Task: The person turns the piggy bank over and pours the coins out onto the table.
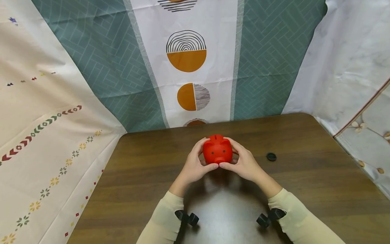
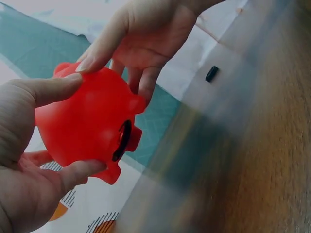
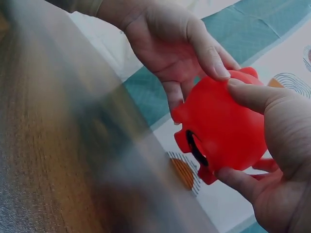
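Observation:
Both hands hold a red piggy bank above the table, its face and top coin slot towards the head camera. My left hand grips one side, and my right hand grips the other. The two thumbs nearly meet below the snout. In the left wrist view, a black-rimmed hole shows on the piggy bank's underside between its short feet. A small round black stopper lies on the table to the right, apart from both hands.
The brown wooden table extends around the hands. A teal and white patterned cloth hangs behind its far edge. Patterned pale cloths flank the left and right sides. A black strap mount sits on each sleeve.

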`<act>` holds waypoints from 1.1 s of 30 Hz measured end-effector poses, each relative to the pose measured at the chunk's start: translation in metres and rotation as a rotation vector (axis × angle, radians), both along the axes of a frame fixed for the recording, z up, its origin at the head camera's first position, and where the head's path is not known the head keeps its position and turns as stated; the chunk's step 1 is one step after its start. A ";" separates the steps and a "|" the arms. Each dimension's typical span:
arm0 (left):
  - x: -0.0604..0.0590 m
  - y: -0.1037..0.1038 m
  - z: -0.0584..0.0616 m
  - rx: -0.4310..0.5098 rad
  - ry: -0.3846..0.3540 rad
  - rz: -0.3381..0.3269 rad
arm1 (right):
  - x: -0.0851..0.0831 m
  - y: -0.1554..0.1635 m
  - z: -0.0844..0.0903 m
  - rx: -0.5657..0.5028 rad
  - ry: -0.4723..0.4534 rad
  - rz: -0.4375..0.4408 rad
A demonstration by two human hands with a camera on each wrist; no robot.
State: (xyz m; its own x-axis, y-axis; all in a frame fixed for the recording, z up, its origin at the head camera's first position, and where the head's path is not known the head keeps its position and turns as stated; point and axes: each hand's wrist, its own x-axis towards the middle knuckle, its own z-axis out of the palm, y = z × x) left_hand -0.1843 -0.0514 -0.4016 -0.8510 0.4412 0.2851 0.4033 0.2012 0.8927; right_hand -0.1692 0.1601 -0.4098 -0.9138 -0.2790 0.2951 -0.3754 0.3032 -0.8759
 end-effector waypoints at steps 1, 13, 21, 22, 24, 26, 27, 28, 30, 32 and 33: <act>0.001 0.000 0.001 -0.007 -0.008 0.000 | 0.001 -0.001 0.002 0.003 -0.007 -0.002; -0.011 0.006 -0.014 0.099 0.191 0.023 | -0.012 0.008 -0.017 -0.032 0.212 -0.038; -0.001 0.004 -0.001 0.028 0.053 0.017 | -0.018 0.007 -0.030 -0.025 0.053 -0.039; -0.001 0.004 -0.001 0.020 0.048 0.022 | -0.018 0.007 -0.029 -0.024 0.045 -0.040; -0.001 0.005 -0.001 0.002 0.034 0.033 | -0.017 0.006 -0.030 -0.022 0.021 -0.036; 0.000 0.005 -0.002 -0.010 0.048 0.045 | -0.017 0.006 -0.031 -0.026 0.019 -0.027; 0.001 0.006 -0.002 -0.006 0.072 0.051 | -0.017 0.006 -0.032 -0.031 0.039 -0.027; 0.001 0.006 -0.002 0.007 0.107 0.053 | -0.017 0.006 -0.032 -0.038 0.073 -0.027; 0.002 0.007 -0.001 0.040 0.192 0.054 | -0.017 0.006 -0.031 -0.061 0.165 -0.030; 0.001 0.008 0.000 0.068 0.250 0.054 | -0.017 0.006 -0.029 -0.070 0.225 -0.042; 0.001 0.009 0.000 0.077 0.249 0.051 | -0.016 0.005 -0.027 -0.072 0.230 -0.046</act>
